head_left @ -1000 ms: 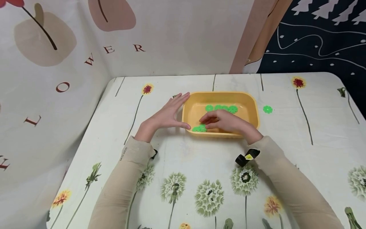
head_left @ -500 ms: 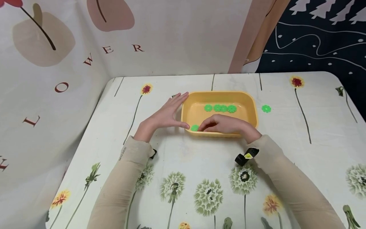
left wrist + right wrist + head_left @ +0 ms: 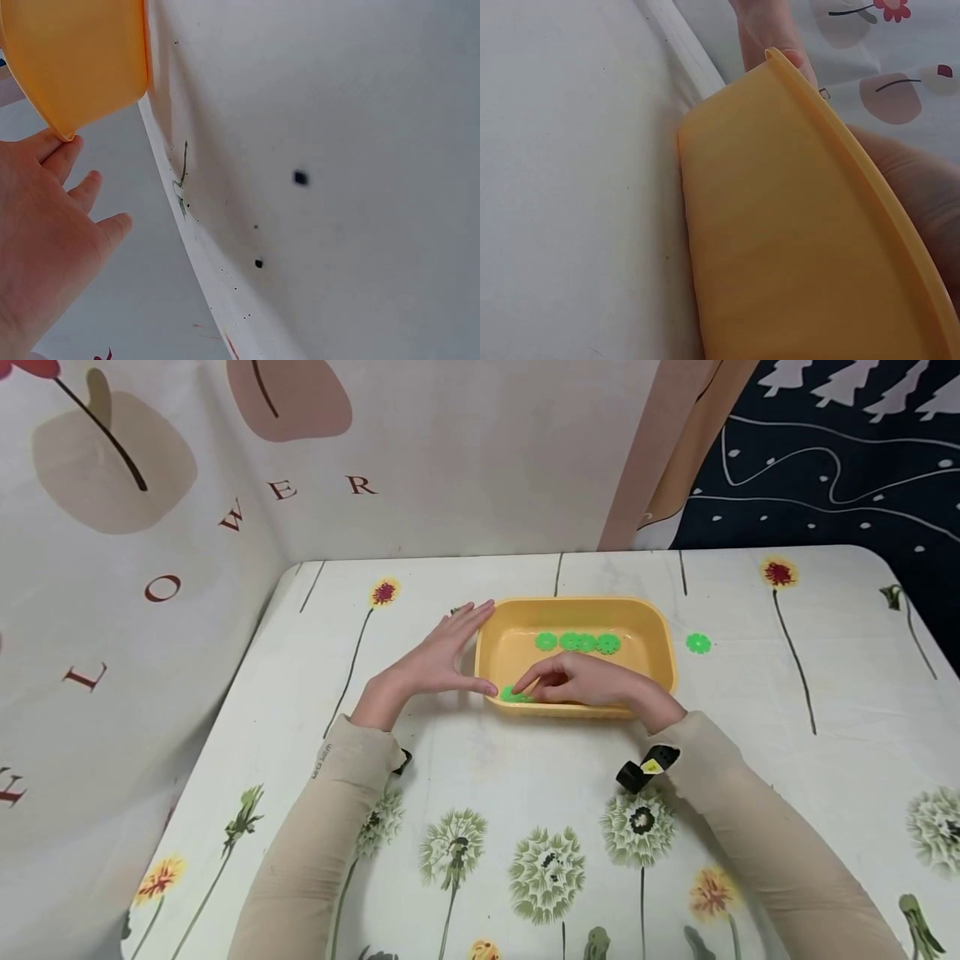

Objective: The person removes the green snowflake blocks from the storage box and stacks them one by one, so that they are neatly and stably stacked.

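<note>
A yellow rectangular tray [image 3: 576, 710] sits on the table with several green, flower-edged plastic discs in it. My left hand [image 3: 435, 664] spreads thumb and straight fingers across the tray's left end, touching its rim. In the left wrist view, fingers of the left hand [image 3: 52, 225] meet a corner of the tray [image 3: 82, 52]. Inside the tray, my right hand [image 3: 588, 678] has bent fingers and pinches at a green disc [image 3: 512, 694] in the front left corner. Its fingertips partly cover the green there. The tray's wall [image 3: 780, 217] hides those fingertips in the right wrist view.
Several more green discs [image 3: 577, 642] lie in a row near the tray's back wall. One loose green disc [image 3: 698, 643] lies on the table right of the tray. A flower-printed cloth [image 3: 517, 785] covers the table. Printed fabric [image 3: 480, 460] hangs behind it.
My right hand dipped toward the tray's front left corner, covering part of the green there, then lifted its index finger slightly, showing more green. My left hand stays at the rim.
</note>
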Demonstrator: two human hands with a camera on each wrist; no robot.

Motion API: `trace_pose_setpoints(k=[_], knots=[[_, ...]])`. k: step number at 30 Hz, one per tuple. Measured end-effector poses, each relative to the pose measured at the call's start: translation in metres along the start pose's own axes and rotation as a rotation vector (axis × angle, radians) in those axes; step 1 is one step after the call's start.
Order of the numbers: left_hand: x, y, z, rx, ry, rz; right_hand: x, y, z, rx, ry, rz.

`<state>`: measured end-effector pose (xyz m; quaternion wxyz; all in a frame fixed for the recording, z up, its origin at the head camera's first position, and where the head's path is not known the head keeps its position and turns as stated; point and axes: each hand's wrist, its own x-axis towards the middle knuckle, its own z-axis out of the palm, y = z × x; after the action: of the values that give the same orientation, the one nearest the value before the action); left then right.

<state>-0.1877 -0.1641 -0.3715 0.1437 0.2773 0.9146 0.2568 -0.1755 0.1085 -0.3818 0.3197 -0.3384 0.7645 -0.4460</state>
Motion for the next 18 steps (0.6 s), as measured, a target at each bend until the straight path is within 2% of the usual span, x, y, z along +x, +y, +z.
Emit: trace_pose_setpoints(k=[11,18], knots=[[-0.0003,-0.0005,-0.0007,-0.004,0.003,0.003,-0.0003,-0.0007,-0.0004,0.003,0.083,0.000],[-0.0008,-0.0016,0.0005,-0.013,0.003,0.010,-0.0022,-0.0008,-0.0033,0.098,0.156,0.048]])
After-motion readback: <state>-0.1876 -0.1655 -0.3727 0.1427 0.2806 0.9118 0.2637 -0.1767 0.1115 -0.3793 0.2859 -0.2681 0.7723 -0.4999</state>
